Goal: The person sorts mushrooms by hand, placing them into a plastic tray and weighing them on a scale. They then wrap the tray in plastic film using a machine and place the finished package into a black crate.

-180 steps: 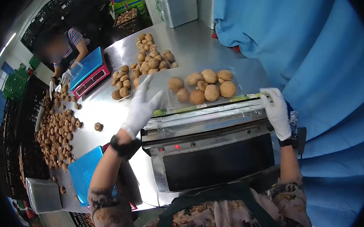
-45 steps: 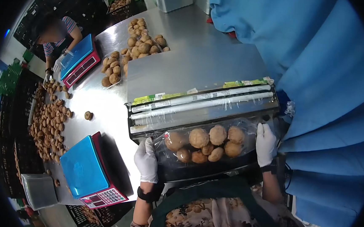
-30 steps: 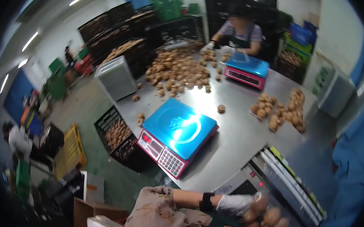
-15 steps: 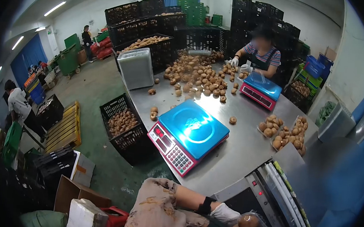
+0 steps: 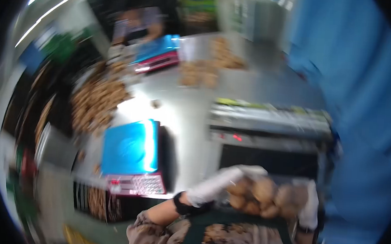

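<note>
Between my two white-gloved hands is a clear pack of brown mushrooms point(image 5: 263, 194), held in front of my apron. My left hand point(image 5: 232, 179) grips its left end, the fingers reaching over the far side. At the right end my right hand point(image 5: 309, 204) is closed round the edge, partly smeared by motion. Just beyond the pack lies a wrapping machine point(image 5: 270, 159) with a dark plate, red lights and film rolls along its back. To the left stands a blue-topped scale point(image 5: 130, 147) with a pink keypad side.
A heap of loose mushrooms point(image 5: 99, 99) covers the left of the steel table point(image 5: 189, 144). Filled mushroom trays point(image 5: 199, 73) sit farther back near a second scale point(image 5: 157, 56). A co-worker point(image 5: 139, 25) is behind it. A blue curtain point(image 5: 353, 133) hangs at the right.
My view has swung right, blurring the picture. The mushroom pack, low at the edge before, is now before me with both hands on it, close to the wrapping machine.
</note>
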A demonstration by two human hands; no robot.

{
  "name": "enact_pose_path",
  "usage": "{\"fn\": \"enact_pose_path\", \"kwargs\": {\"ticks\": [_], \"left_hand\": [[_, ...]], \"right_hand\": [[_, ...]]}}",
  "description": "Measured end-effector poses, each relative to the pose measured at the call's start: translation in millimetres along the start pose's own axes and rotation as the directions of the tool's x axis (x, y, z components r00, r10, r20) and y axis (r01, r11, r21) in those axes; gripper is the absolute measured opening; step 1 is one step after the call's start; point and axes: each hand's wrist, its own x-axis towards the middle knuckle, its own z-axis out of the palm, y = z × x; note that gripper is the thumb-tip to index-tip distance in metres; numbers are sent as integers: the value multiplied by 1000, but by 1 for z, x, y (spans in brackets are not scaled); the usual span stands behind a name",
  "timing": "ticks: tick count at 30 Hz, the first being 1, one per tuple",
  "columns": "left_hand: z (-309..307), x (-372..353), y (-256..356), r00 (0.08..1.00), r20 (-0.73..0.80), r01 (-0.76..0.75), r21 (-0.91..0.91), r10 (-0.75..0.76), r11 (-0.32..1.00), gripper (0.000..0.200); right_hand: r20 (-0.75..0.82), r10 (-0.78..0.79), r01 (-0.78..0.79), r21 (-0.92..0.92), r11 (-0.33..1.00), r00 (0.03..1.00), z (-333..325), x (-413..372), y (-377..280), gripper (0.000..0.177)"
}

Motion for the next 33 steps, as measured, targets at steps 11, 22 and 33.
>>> {"fn": "enact_pose_path", "kwargs": {"ticks": [11,22,33], "left_hand": [[-16,36,-13,892,89,441,-389,-443,809,66],[64,62,-89,714,186,686,4,-675,727,59],[175,111,-201,548,441,689,244,-711,683,66]], "right_hand": [[-592,-785,353,-706,615,183,2,-173,21,50],[-754,-263,347,-49,937,603,-15,-184,162,52],[-858,-60,703,375,604,509,-156,-211,249,54]]}}
